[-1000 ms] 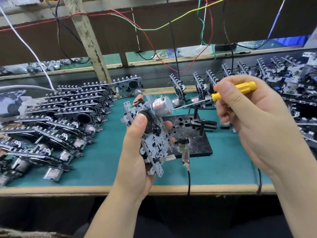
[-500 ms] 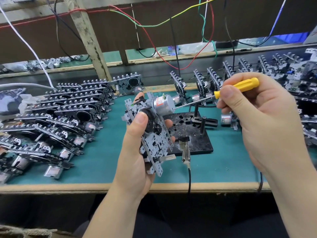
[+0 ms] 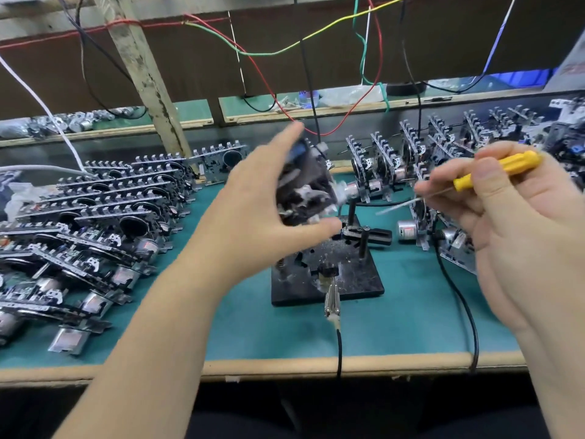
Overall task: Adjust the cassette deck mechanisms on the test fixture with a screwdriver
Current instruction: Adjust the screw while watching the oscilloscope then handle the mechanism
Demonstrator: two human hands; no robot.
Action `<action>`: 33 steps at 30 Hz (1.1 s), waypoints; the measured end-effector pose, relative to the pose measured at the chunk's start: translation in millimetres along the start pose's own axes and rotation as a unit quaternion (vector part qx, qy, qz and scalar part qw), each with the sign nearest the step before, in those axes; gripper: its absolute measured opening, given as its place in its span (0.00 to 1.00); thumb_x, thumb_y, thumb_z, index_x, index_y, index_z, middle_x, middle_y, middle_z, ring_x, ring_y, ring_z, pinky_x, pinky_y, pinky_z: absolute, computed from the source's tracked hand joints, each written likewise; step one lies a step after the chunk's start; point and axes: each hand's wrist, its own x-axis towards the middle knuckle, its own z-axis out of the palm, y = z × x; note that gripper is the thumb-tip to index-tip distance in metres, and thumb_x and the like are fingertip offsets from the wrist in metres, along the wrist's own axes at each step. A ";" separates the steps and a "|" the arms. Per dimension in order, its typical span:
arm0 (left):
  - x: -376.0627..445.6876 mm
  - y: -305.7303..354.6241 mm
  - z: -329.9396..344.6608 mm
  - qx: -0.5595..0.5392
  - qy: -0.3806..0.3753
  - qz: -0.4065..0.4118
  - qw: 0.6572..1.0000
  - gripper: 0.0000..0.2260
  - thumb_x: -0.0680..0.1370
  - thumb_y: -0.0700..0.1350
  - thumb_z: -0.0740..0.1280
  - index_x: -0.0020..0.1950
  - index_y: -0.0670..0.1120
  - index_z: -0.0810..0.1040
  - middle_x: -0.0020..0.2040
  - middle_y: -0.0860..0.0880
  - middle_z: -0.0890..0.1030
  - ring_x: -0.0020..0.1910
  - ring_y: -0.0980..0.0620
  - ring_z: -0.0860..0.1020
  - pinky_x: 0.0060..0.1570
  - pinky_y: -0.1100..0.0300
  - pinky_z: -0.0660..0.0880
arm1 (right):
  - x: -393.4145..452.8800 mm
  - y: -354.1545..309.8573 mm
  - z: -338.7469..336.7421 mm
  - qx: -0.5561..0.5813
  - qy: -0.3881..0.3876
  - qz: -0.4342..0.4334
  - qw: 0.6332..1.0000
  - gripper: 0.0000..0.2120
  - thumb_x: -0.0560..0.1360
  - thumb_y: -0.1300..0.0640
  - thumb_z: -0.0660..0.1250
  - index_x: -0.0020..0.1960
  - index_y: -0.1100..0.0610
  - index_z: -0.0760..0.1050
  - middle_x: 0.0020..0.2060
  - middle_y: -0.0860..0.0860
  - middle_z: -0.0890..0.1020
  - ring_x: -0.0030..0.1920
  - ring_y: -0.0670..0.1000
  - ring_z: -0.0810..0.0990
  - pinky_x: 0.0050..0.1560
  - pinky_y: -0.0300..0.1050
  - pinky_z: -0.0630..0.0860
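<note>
1. My left hand [image 3: 253, 217] grips a blurred cassette mechanism [image 3: 304, 188] between thumb and spread fingers, above the black, square fixture plate [image 3: 354, 280] with its upright pegs.
2. My right hand [image 3: 512, 223] curls round the yellow-handled screwdriver [image 3: 493, 167]; its thin metal shaft points left, clear of the mechanism.
3. Rows of grey metal mechanisms [image 3: 104, 210] lie overlapped on the green bench mat [image 3: 395, 324].

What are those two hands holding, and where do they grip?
The left hand grips a blurred cassette deck mechanism by its edges; the right hand pinches the yellow screwdriver by its handle.
</note>
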 end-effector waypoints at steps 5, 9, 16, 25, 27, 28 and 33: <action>57.3 -6.5 27.1 0.220 -0.173 0.037 0.959 0.48 0.67 0.70 0.72 0.81 0.59 0.54 0.73 0.54 0.68 0.71 0.47 0.66 0.68 0.44 0.68 | -1.9 13.4 -4.8 -0.035 0.038 0.007 0.999 0.07 0.84 0.60 0.60 0.51 0.50 0.74 0.36 0.45 0.81 0.37 0.47 0.80 0.43 0.39 0.79; 66.3 -21.4 50.7 0.257 -0.220 0.021 0.941 0.51 0.67 0.74 0.69 0.82 0.57 0.51 0.74 0.53 0.66 0.73 0.46 0.63 0.68 0.40 0.67 | -4.5 20.3 -11.0 -0.057 0.024 0.032 0.998 0.12 0.84 0.59 0.60 0.47 0.46 0.78 0.34 0.45 0.80 0.37 0.46 0.78 0.40 0.36 0.78; 65.4 -32.7 62.6 0.270 -0.208 0.021 0.940 0.48 0.68 0.72 0.68 0.81 0.60 0.49 0.72 0.55 0.65 0.69 0.47 0.65 0.64 0.43 0.70 | -1.2 30.7 -11.2 -0.122 -0.052 0.067 0.989 0.08 0.82 0.49 0.61 0.45 0.46 0.74 0.36 0.45 0.79 0.39 0.48 0.77 0.44 0.38 0.77; 57.5 -36.7 58.8 0.272 -0.190 0.037 0.943 0.48 0.66 0.75 0.65 0.80 0.62 0.48 0.69 0.56 0.66 0.68 0.48 0.66 0.60 0.44 0.69 | 10.9 37.7 0.8 -0.229 -0.157 0.096 0.956 0.11 0.81 0.47 0.56 0.45 0.35 0.72 0.55 0.43 0.85 0.60 0.46 0.79 0.57 0.51 0.74; 59.3 -35.7 61.6 0.272 -0.184 0.029 0.944 0.48 0.66 0.75 0.66 0.80 0.61 0.49 0.69 0.55 0.67 0.67 0.48 0.66 0.60 0.44 0.69 | 9.9 41.9 2.9 -0.217 -0.159 0.104 0.958 0.07 0.81 0.48 0.56 0.47 0.42 0.72 0.54 0.44 0.85 0.60 0.46 0.80 0.55 0.48 0.74; 60.7 -35.0 61.6 0.270 -0.184 0.024 0.945 0.48 0.66 0.74 0.66 0.80 0.61 0.50 0.69 0.55 0.67 0.67 0.47 0.66 0.60 0.44 0.69 | 10.4 43.2 4.5 -0.217 -0.160 0.105 0.957 0.07 0.81 0.48 0.56 0.48 0.44 0.72 0.54 0.44 0.85 0.60 0.45 0.80 0.55 0.47 0.74; 62.1 -34.9 65.0 0.273 -0.195 0.021 0.942 0.50 0.65 0.75 0.67 0.80 0.61 0.49 0.72 0.55 0.66 0.69 0.46 0.66 0.63 0.43 0.69 | 20.5 40.4 10.4 -0.219 -0.154 0.086 0.960 0.11 0.80 0.48 0.57 0.45 0.33 0.73 0.57 0.42 0.83 0.62 0.42 0.78 0.59 0.46 0.73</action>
